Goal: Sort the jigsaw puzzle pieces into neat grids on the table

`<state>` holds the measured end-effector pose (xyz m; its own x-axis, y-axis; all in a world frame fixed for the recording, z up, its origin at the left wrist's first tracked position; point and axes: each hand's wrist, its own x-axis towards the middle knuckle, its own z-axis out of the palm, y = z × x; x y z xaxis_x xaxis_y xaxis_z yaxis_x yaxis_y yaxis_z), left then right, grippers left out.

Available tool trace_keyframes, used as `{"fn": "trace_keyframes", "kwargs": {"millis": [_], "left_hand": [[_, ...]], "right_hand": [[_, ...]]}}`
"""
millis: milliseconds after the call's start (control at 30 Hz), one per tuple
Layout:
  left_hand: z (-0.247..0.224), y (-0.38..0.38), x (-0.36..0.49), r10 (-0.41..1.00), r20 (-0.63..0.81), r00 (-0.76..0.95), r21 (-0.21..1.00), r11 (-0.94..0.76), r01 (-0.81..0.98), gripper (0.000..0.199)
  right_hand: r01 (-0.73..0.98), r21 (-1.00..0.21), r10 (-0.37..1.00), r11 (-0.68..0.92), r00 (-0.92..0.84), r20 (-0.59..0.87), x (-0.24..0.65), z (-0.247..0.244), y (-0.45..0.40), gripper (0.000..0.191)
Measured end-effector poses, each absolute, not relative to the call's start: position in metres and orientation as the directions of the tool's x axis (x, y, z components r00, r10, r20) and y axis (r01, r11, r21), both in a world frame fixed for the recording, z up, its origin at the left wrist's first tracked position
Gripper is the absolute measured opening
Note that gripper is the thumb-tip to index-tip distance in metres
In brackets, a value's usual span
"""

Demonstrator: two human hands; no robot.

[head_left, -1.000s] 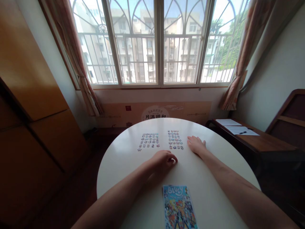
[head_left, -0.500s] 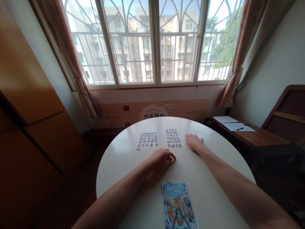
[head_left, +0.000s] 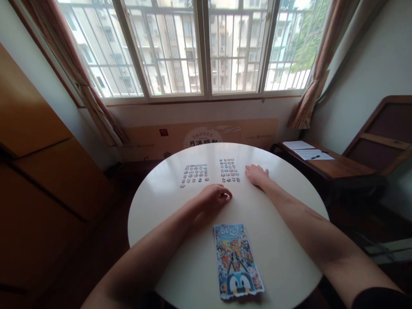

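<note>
Small jigsaw puzzle pieces lie in two gridlike groups on the white round table: a left group of puzzle pieces and a right group of puzzle pieces. My left hand rests on the table just in front of the groups, its fingers curled into a loop; anything inside it is hidden or too small to see. Palm down beside the right group lies my right hand, fingers stretched out. Between my forearms is a colourful Bluey picture sheet with a ragged near edge.
Past the table's far edge stands a printed cardboard box under the barred window. On the right, a wooden side table bears papers and a pen, with a chair behind. A wooden cabinet fills the left.
The view has tipped downward, so the table sits higher in the picture and the whole picture sheet shows. Both hands keep their places and shapes on the table.
</note>
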<state>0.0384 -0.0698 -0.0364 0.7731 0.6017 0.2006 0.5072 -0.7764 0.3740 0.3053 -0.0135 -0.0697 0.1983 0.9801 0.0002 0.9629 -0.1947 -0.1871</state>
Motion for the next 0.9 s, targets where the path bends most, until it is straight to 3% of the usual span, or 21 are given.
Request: {"fn": "trace_keyframes", "kwargs": {"millis": [300, 633, 900], "left_hand": [[-0.038, -0.068, 0.038, 0.581, 0.222, 0.783, 0.368, -0.794, 0.485, 0.027], [-0.033, -0.07, 0.034, 0.549, 0.398, 0.735, 0.292, -0.835, 0.466, 0.03], [-0.007, -0.06, 0.019, 0.66, 0.559, 0.502, 0.244, -0.71, 0.661, 0.028]], "right_hand": [[0.964, -0.194, 0.982, -0.184, 0.186, -0.007, 0.307, -0.07, -0.013, 0.05], [0.964, -0.185, 0.982, -0.189, 0.19, -0.013, 0.304, -0.068, -0.014, 0.05], [0.965, -0.2, 0.985, -0.172, 0.175, 0.0, 0.304, -0.065, -0.016, 0.049]]}}
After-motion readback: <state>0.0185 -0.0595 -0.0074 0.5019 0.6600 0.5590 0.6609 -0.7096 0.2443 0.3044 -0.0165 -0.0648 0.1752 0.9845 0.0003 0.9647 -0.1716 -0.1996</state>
